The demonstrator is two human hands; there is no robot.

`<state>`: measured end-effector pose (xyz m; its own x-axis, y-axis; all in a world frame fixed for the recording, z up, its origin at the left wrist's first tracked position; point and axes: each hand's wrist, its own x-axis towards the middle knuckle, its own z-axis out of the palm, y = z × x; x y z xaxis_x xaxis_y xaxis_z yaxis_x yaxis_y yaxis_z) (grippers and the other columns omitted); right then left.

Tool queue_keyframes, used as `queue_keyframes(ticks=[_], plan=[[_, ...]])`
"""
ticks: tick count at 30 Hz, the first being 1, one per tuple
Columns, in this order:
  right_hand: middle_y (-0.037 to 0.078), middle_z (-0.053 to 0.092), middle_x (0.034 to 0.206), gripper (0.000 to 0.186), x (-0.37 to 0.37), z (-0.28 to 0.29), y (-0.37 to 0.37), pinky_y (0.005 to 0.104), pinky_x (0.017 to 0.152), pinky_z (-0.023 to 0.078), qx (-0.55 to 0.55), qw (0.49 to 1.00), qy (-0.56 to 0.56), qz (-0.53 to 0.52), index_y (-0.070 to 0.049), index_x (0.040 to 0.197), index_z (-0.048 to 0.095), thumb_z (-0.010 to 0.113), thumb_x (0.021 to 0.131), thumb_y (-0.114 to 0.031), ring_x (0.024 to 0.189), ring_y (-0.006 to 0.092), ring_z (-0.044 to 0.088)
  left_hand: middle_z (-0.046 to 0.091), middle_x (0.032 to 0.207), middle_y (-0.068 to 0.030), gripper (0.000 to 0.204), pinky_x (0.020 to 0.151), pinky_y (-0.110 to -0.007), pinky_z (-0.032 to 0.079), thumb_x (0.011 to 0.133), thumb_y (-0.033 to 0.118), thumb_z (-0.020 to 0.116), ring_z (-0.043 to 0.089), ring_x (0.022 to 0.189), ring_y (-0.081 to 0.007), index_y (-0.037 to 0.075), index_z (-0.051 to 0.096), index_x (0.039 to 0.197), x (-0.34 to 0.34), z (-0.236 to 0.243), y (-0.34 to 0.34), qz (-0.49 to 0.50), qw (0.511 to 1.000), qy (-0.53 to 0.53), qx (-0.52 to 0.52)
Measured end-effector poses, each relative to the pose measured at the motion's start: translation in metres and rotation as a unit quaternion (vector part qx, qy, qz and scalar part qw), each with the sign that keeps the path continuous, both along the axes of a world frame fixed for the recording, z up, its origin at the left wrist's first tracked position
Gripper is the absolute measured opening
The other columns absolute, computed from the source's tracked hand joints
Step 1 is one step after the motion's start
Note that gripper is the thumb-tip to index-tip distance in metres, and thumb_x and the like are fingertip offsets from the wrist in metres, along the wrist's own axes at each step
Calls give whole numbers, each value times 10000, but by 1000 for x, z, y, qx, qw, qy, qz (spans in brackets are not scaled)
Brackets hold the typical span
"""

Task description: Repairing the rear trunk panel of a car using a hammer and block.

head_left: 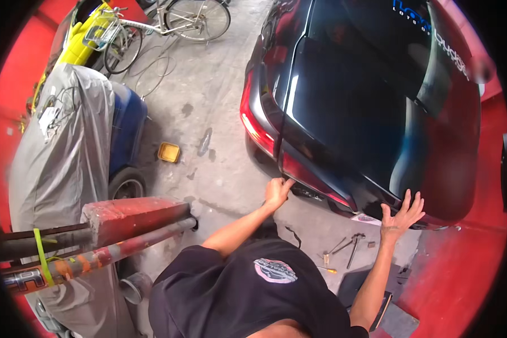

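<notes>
A black car (349,84) fills the upper right, its rear toward me, with red tail lights (315,178) on the back. My left hand (278,192) has its fingers curled at the lower edge of the tail light, beside the panel seam; exactly what the fingertips grip is hard to see. My right hand (401,217) is spread, fingers apart, against the car's dark rear corner, above a pale plate partly visible below.
A covered vehicle (56,158), a red beam (135,217) and pipes stand at left. Behind are a bicycle (197,22) and yellow vehicle (81,39). A yellow tray (169,151), hoses and several tools (355,248) lie on the concrete floor.
</notes>
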<state>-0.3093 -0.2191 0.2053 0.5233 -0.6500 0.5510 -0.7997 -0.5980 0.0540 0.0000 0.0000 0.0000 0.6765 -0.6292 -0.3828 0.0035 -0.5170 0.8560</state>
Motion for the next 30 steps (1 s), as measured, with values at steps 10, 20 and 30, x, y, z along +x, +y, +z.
queue_keyframes(ticks=[10, 20, 30], plan=[[170, 325, 1632, 909, 0, -39, -8, 744, 1166, 168, -12, 1000, -28, -3, -246, 1570, 415, 560, 854, -787, 1501, 480, 258, 705, 861, -136, 367, 531, -351, 560, 1029, 336, 623, 696, 612, -222, -29, 622, 994, 9, -19, -18, 79, 986, 147, -15], [166, 339, 1626, 809, -9, -21, -5, 748, 1151, 207, 36, 999, -3, 13, -267, 1556, 465, 677, 874, -649, 1497, 462, 282, 571, 1369, -131, 680, 837, -471, 601, 975, 267, 649, 636, 1099, -287, 82, 332, 1548, -36, 48, -29, 130, 928, 288, -199], [177, 326, 1652, 758, -27, 22, -38, 690, 1165, 232, 81, 984, 109, 115, -256, 1581, 441, 579, 939, -636, 1490, 461, 315, 272, 1625, -286, 1095, 982, -532, 545, 875, 825, 551, 357, 1460, -452, 103, 209, 1624, -51, 110, -59, 230, 873, 382, -199]])
